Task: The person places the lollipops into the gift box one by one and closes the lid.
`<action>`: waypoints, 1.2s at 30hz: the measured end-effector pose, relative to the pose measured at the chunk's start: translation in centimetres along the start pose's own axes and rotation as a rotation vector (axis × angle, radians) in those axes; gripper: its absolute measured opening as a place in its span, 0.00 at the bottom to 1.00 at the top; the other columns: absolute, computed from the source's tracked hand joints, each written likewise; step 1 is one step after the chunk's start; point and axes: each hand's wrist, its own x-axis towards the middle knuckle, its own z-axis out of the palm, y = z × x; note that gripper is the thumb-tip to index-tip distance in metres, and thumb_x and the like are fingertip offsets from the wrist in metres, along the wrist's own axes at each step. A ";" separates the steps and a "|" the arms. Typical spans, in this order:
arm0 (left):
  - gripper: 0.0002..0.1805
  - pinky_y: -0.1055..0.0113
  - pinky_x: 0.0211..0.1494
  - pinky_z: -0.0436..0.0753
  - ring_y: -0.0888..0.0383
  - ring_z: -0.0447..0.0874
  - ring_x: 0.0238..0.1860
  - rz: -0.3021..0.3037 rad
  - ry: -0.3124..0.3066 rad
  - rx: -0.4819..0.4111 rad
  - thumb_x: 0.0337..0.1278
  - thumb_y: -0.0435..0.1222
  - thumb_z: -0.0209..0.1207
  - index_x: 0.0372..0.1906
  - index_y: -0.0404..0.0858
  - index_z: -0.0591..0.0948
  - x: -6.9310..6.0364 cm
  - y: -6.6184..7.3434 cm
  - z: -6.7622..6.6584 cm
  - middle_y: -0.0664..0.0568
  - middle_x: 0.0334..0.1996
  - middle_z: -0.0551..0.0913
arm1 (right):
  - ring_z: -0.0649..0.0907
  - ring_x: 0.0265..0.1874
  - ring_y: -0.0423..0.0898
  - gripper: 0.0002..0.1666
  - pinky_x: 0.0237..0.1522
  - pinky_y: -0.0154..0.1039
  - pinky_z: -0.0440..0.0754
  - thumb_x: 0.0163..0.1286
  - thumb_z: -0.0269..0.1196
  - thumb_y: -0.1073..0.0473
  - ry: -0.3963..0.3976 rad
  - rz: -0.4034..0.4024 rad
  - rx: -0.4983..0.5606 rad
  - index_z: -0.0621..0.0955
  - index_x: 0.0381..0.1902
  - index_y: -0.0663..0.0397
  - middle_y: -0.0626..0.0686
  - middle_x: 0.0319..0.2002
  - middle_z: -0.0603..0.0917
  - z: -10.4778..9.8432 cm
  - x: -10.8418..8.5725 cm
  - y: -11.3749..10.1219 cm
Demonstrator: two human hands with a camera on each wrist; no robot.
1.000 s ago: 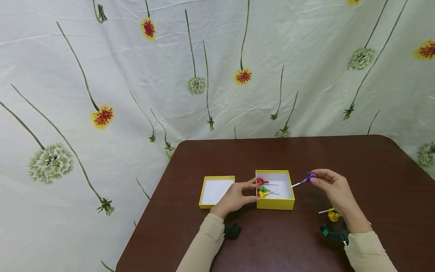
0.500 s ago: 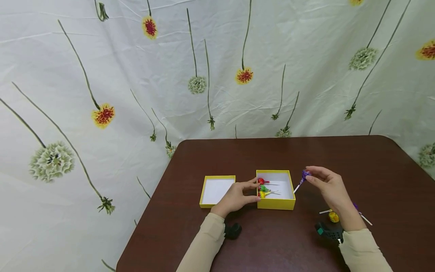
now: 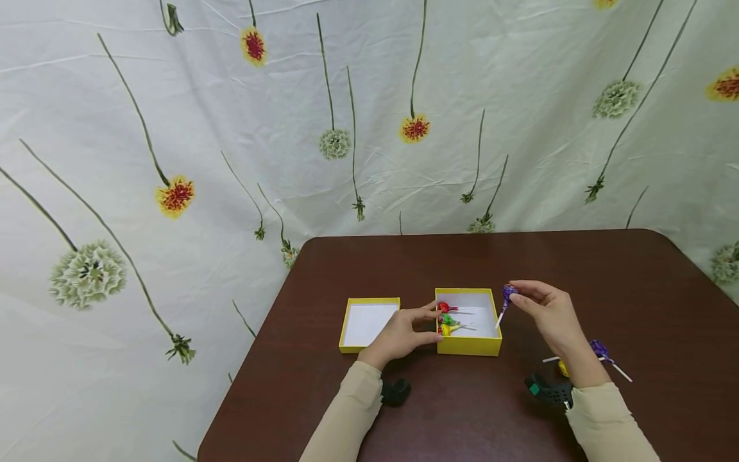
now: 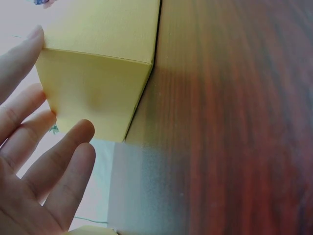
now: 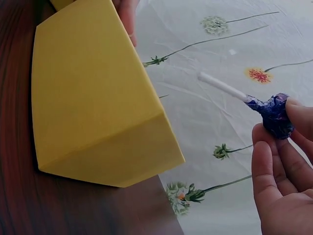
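Observation:
A yellow box (image 3: 469, 347) with a white inside stands on the table. Red (image 3: 444, 307), green (image 3: 447, 319) and yellow (image 3: 446, 330) lollipops lie along its left side, sticks pointing right. With fingers fairly straight, my left hand (image 3: 399, 333) touches the box's left wall; in the left wrist view its fingertips (image 4: 37, 33) reach the rim. My right hand (image 3: 551, 317) pinches a purple lollipop (image 5: 277, 116) by its wrapped head, just right of the box. The white stick points down and left, close to the box's right rim in the head view.
A shallow yellow lid (image 3: 369, 324), white inside, lies left of the box, partly behind my left hand. Another purple lollipop (image 3: 598, 348) and a yellow one (image 3: 562, 367) lie on the brown table (image 3: 462, 410) by my right wrist, partly hidden. A flowered cloth (image 3: 369, 115) hangs behind.
My right hand has moved left toward the box with the purple lollipop, whose stick has turned more steeply downward. The loose purple lollipop has come into view. My left hand has stayed still.

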 end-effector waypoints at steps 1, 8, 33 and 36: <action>0.27 0.54 0.72 0.73 0.53 0.68 0.74 0.002 0.001 0.002 0.58 0.46 0.69 0.64 0.48 0.81 0.0 0.0 0.0 0.63 0.73 0.69 | 0.83 0.40 0.28 0.23 0.46 0.20 0.81 0.72 0.64 0.60 -0.004 -0.005 0.000 0.78 0.58 0.72 0.26 0.39 0.84 0.1 0.1 0.0; 0.27 0.53 0.72 0.73 0.53 0.69 0.73 0.000 0.009 0.008 0.58 0.46 0.69 0.63 0.48 0.81 0.0 0.1 0.0 0.62 0.72 0.70 | 0.81 0.42 0.29 0.19 0.46 0.21 0.81 0.72 0.63 0.62 -0.035 -0.006 0.004 0.81 0.57 0.67 0.27 0.40 0.84 0.8 0.3 -0.1; 0.27 0.54 0.73 0.73 0.53 0.70 0.73 -0.020 0.003 -0.018 0.59 0.45 0.69 0.63 0.47 0.81 0.0 0.5 -0.1 0.61 0.72 0.70 | 0.83 0.40 0.39 0.18 0.43 0.28 0.84 0.70 0.64 0.67 -0.247 0.036 -0.125 0.81 0.56 0.67 0.66 0.52 0.84 3.7 1.0 -0.3; 0.26 0.54 0.72 0.74 0.52 0.71 0.72 -0.006 0.005 -0.009 0.59 0.45 0.68 0.63 0.46 0.82 0.0 0.4 -0.1 0.60 0.73 0.70 | 0.83 0.39 0.45 0.16 0.42 0.33 0.86 0.69 0.65 0.67 -0.299 0.025 -0.131 0.83 0.53 0.66 0.65 0.48 0.84 4.1 1.1 -0.1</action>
